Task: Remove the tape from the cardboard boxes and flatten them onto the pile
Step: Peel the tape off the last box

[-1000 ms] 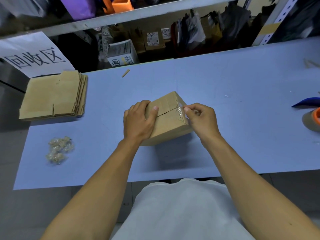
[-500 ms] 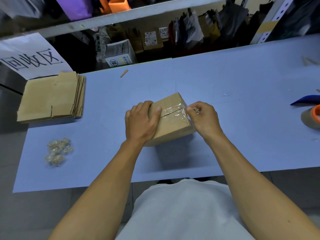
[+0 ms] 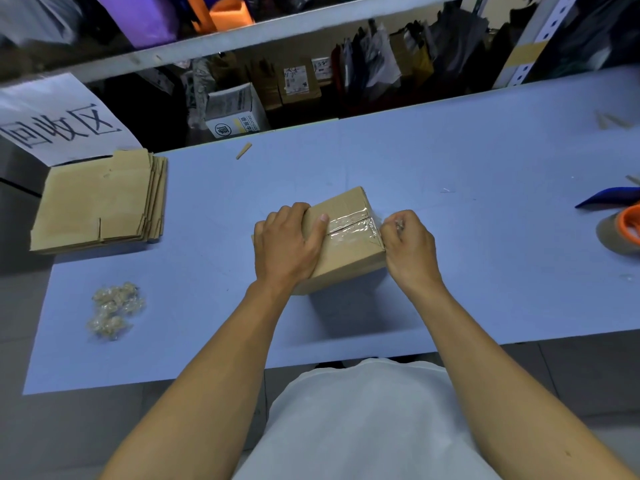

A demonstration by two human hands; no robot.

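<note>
Cardboard box (image 3: pixel 349 251) sits near the middle of the blue table (image 3: pixel 485 237), still closed, tilted a bit so one corner points away from the person. Clear tape (image 3: pixel 349 225) runs along the top seam and folds down over the right end of the box. Left hand (image 3: pixel 289 242) lies over the left part of the box, fingers wrapped over the far edge, thumb stretched flat along the top with its tip at the start of the tape. Right hand (image 3: pixel 410 244) is at the box's right end, fingers curled tight, pinching a crumpled shiny bit of tape up by the top right corner; whether that end is already peeled free of the cardboard, can't tell. Pile of flattened boxes (image 3: pixel 100 202) lies at the far left edge of the table, well apart from the box, under a white paper sign (image 3: pixel 59 123) with dark characters. Small heap of balled-up tape wads (image 3: pixel 116 310) sits on the table front left. At the right edge a tape roll (image 3: pixel 620 230) with an orange core, partly cut off by the frame, and something dark blue (image 3: pixel 609 199) just behind it. Small tan scrap (image 3: pixel 243 151) near the table's far edge.
</note>
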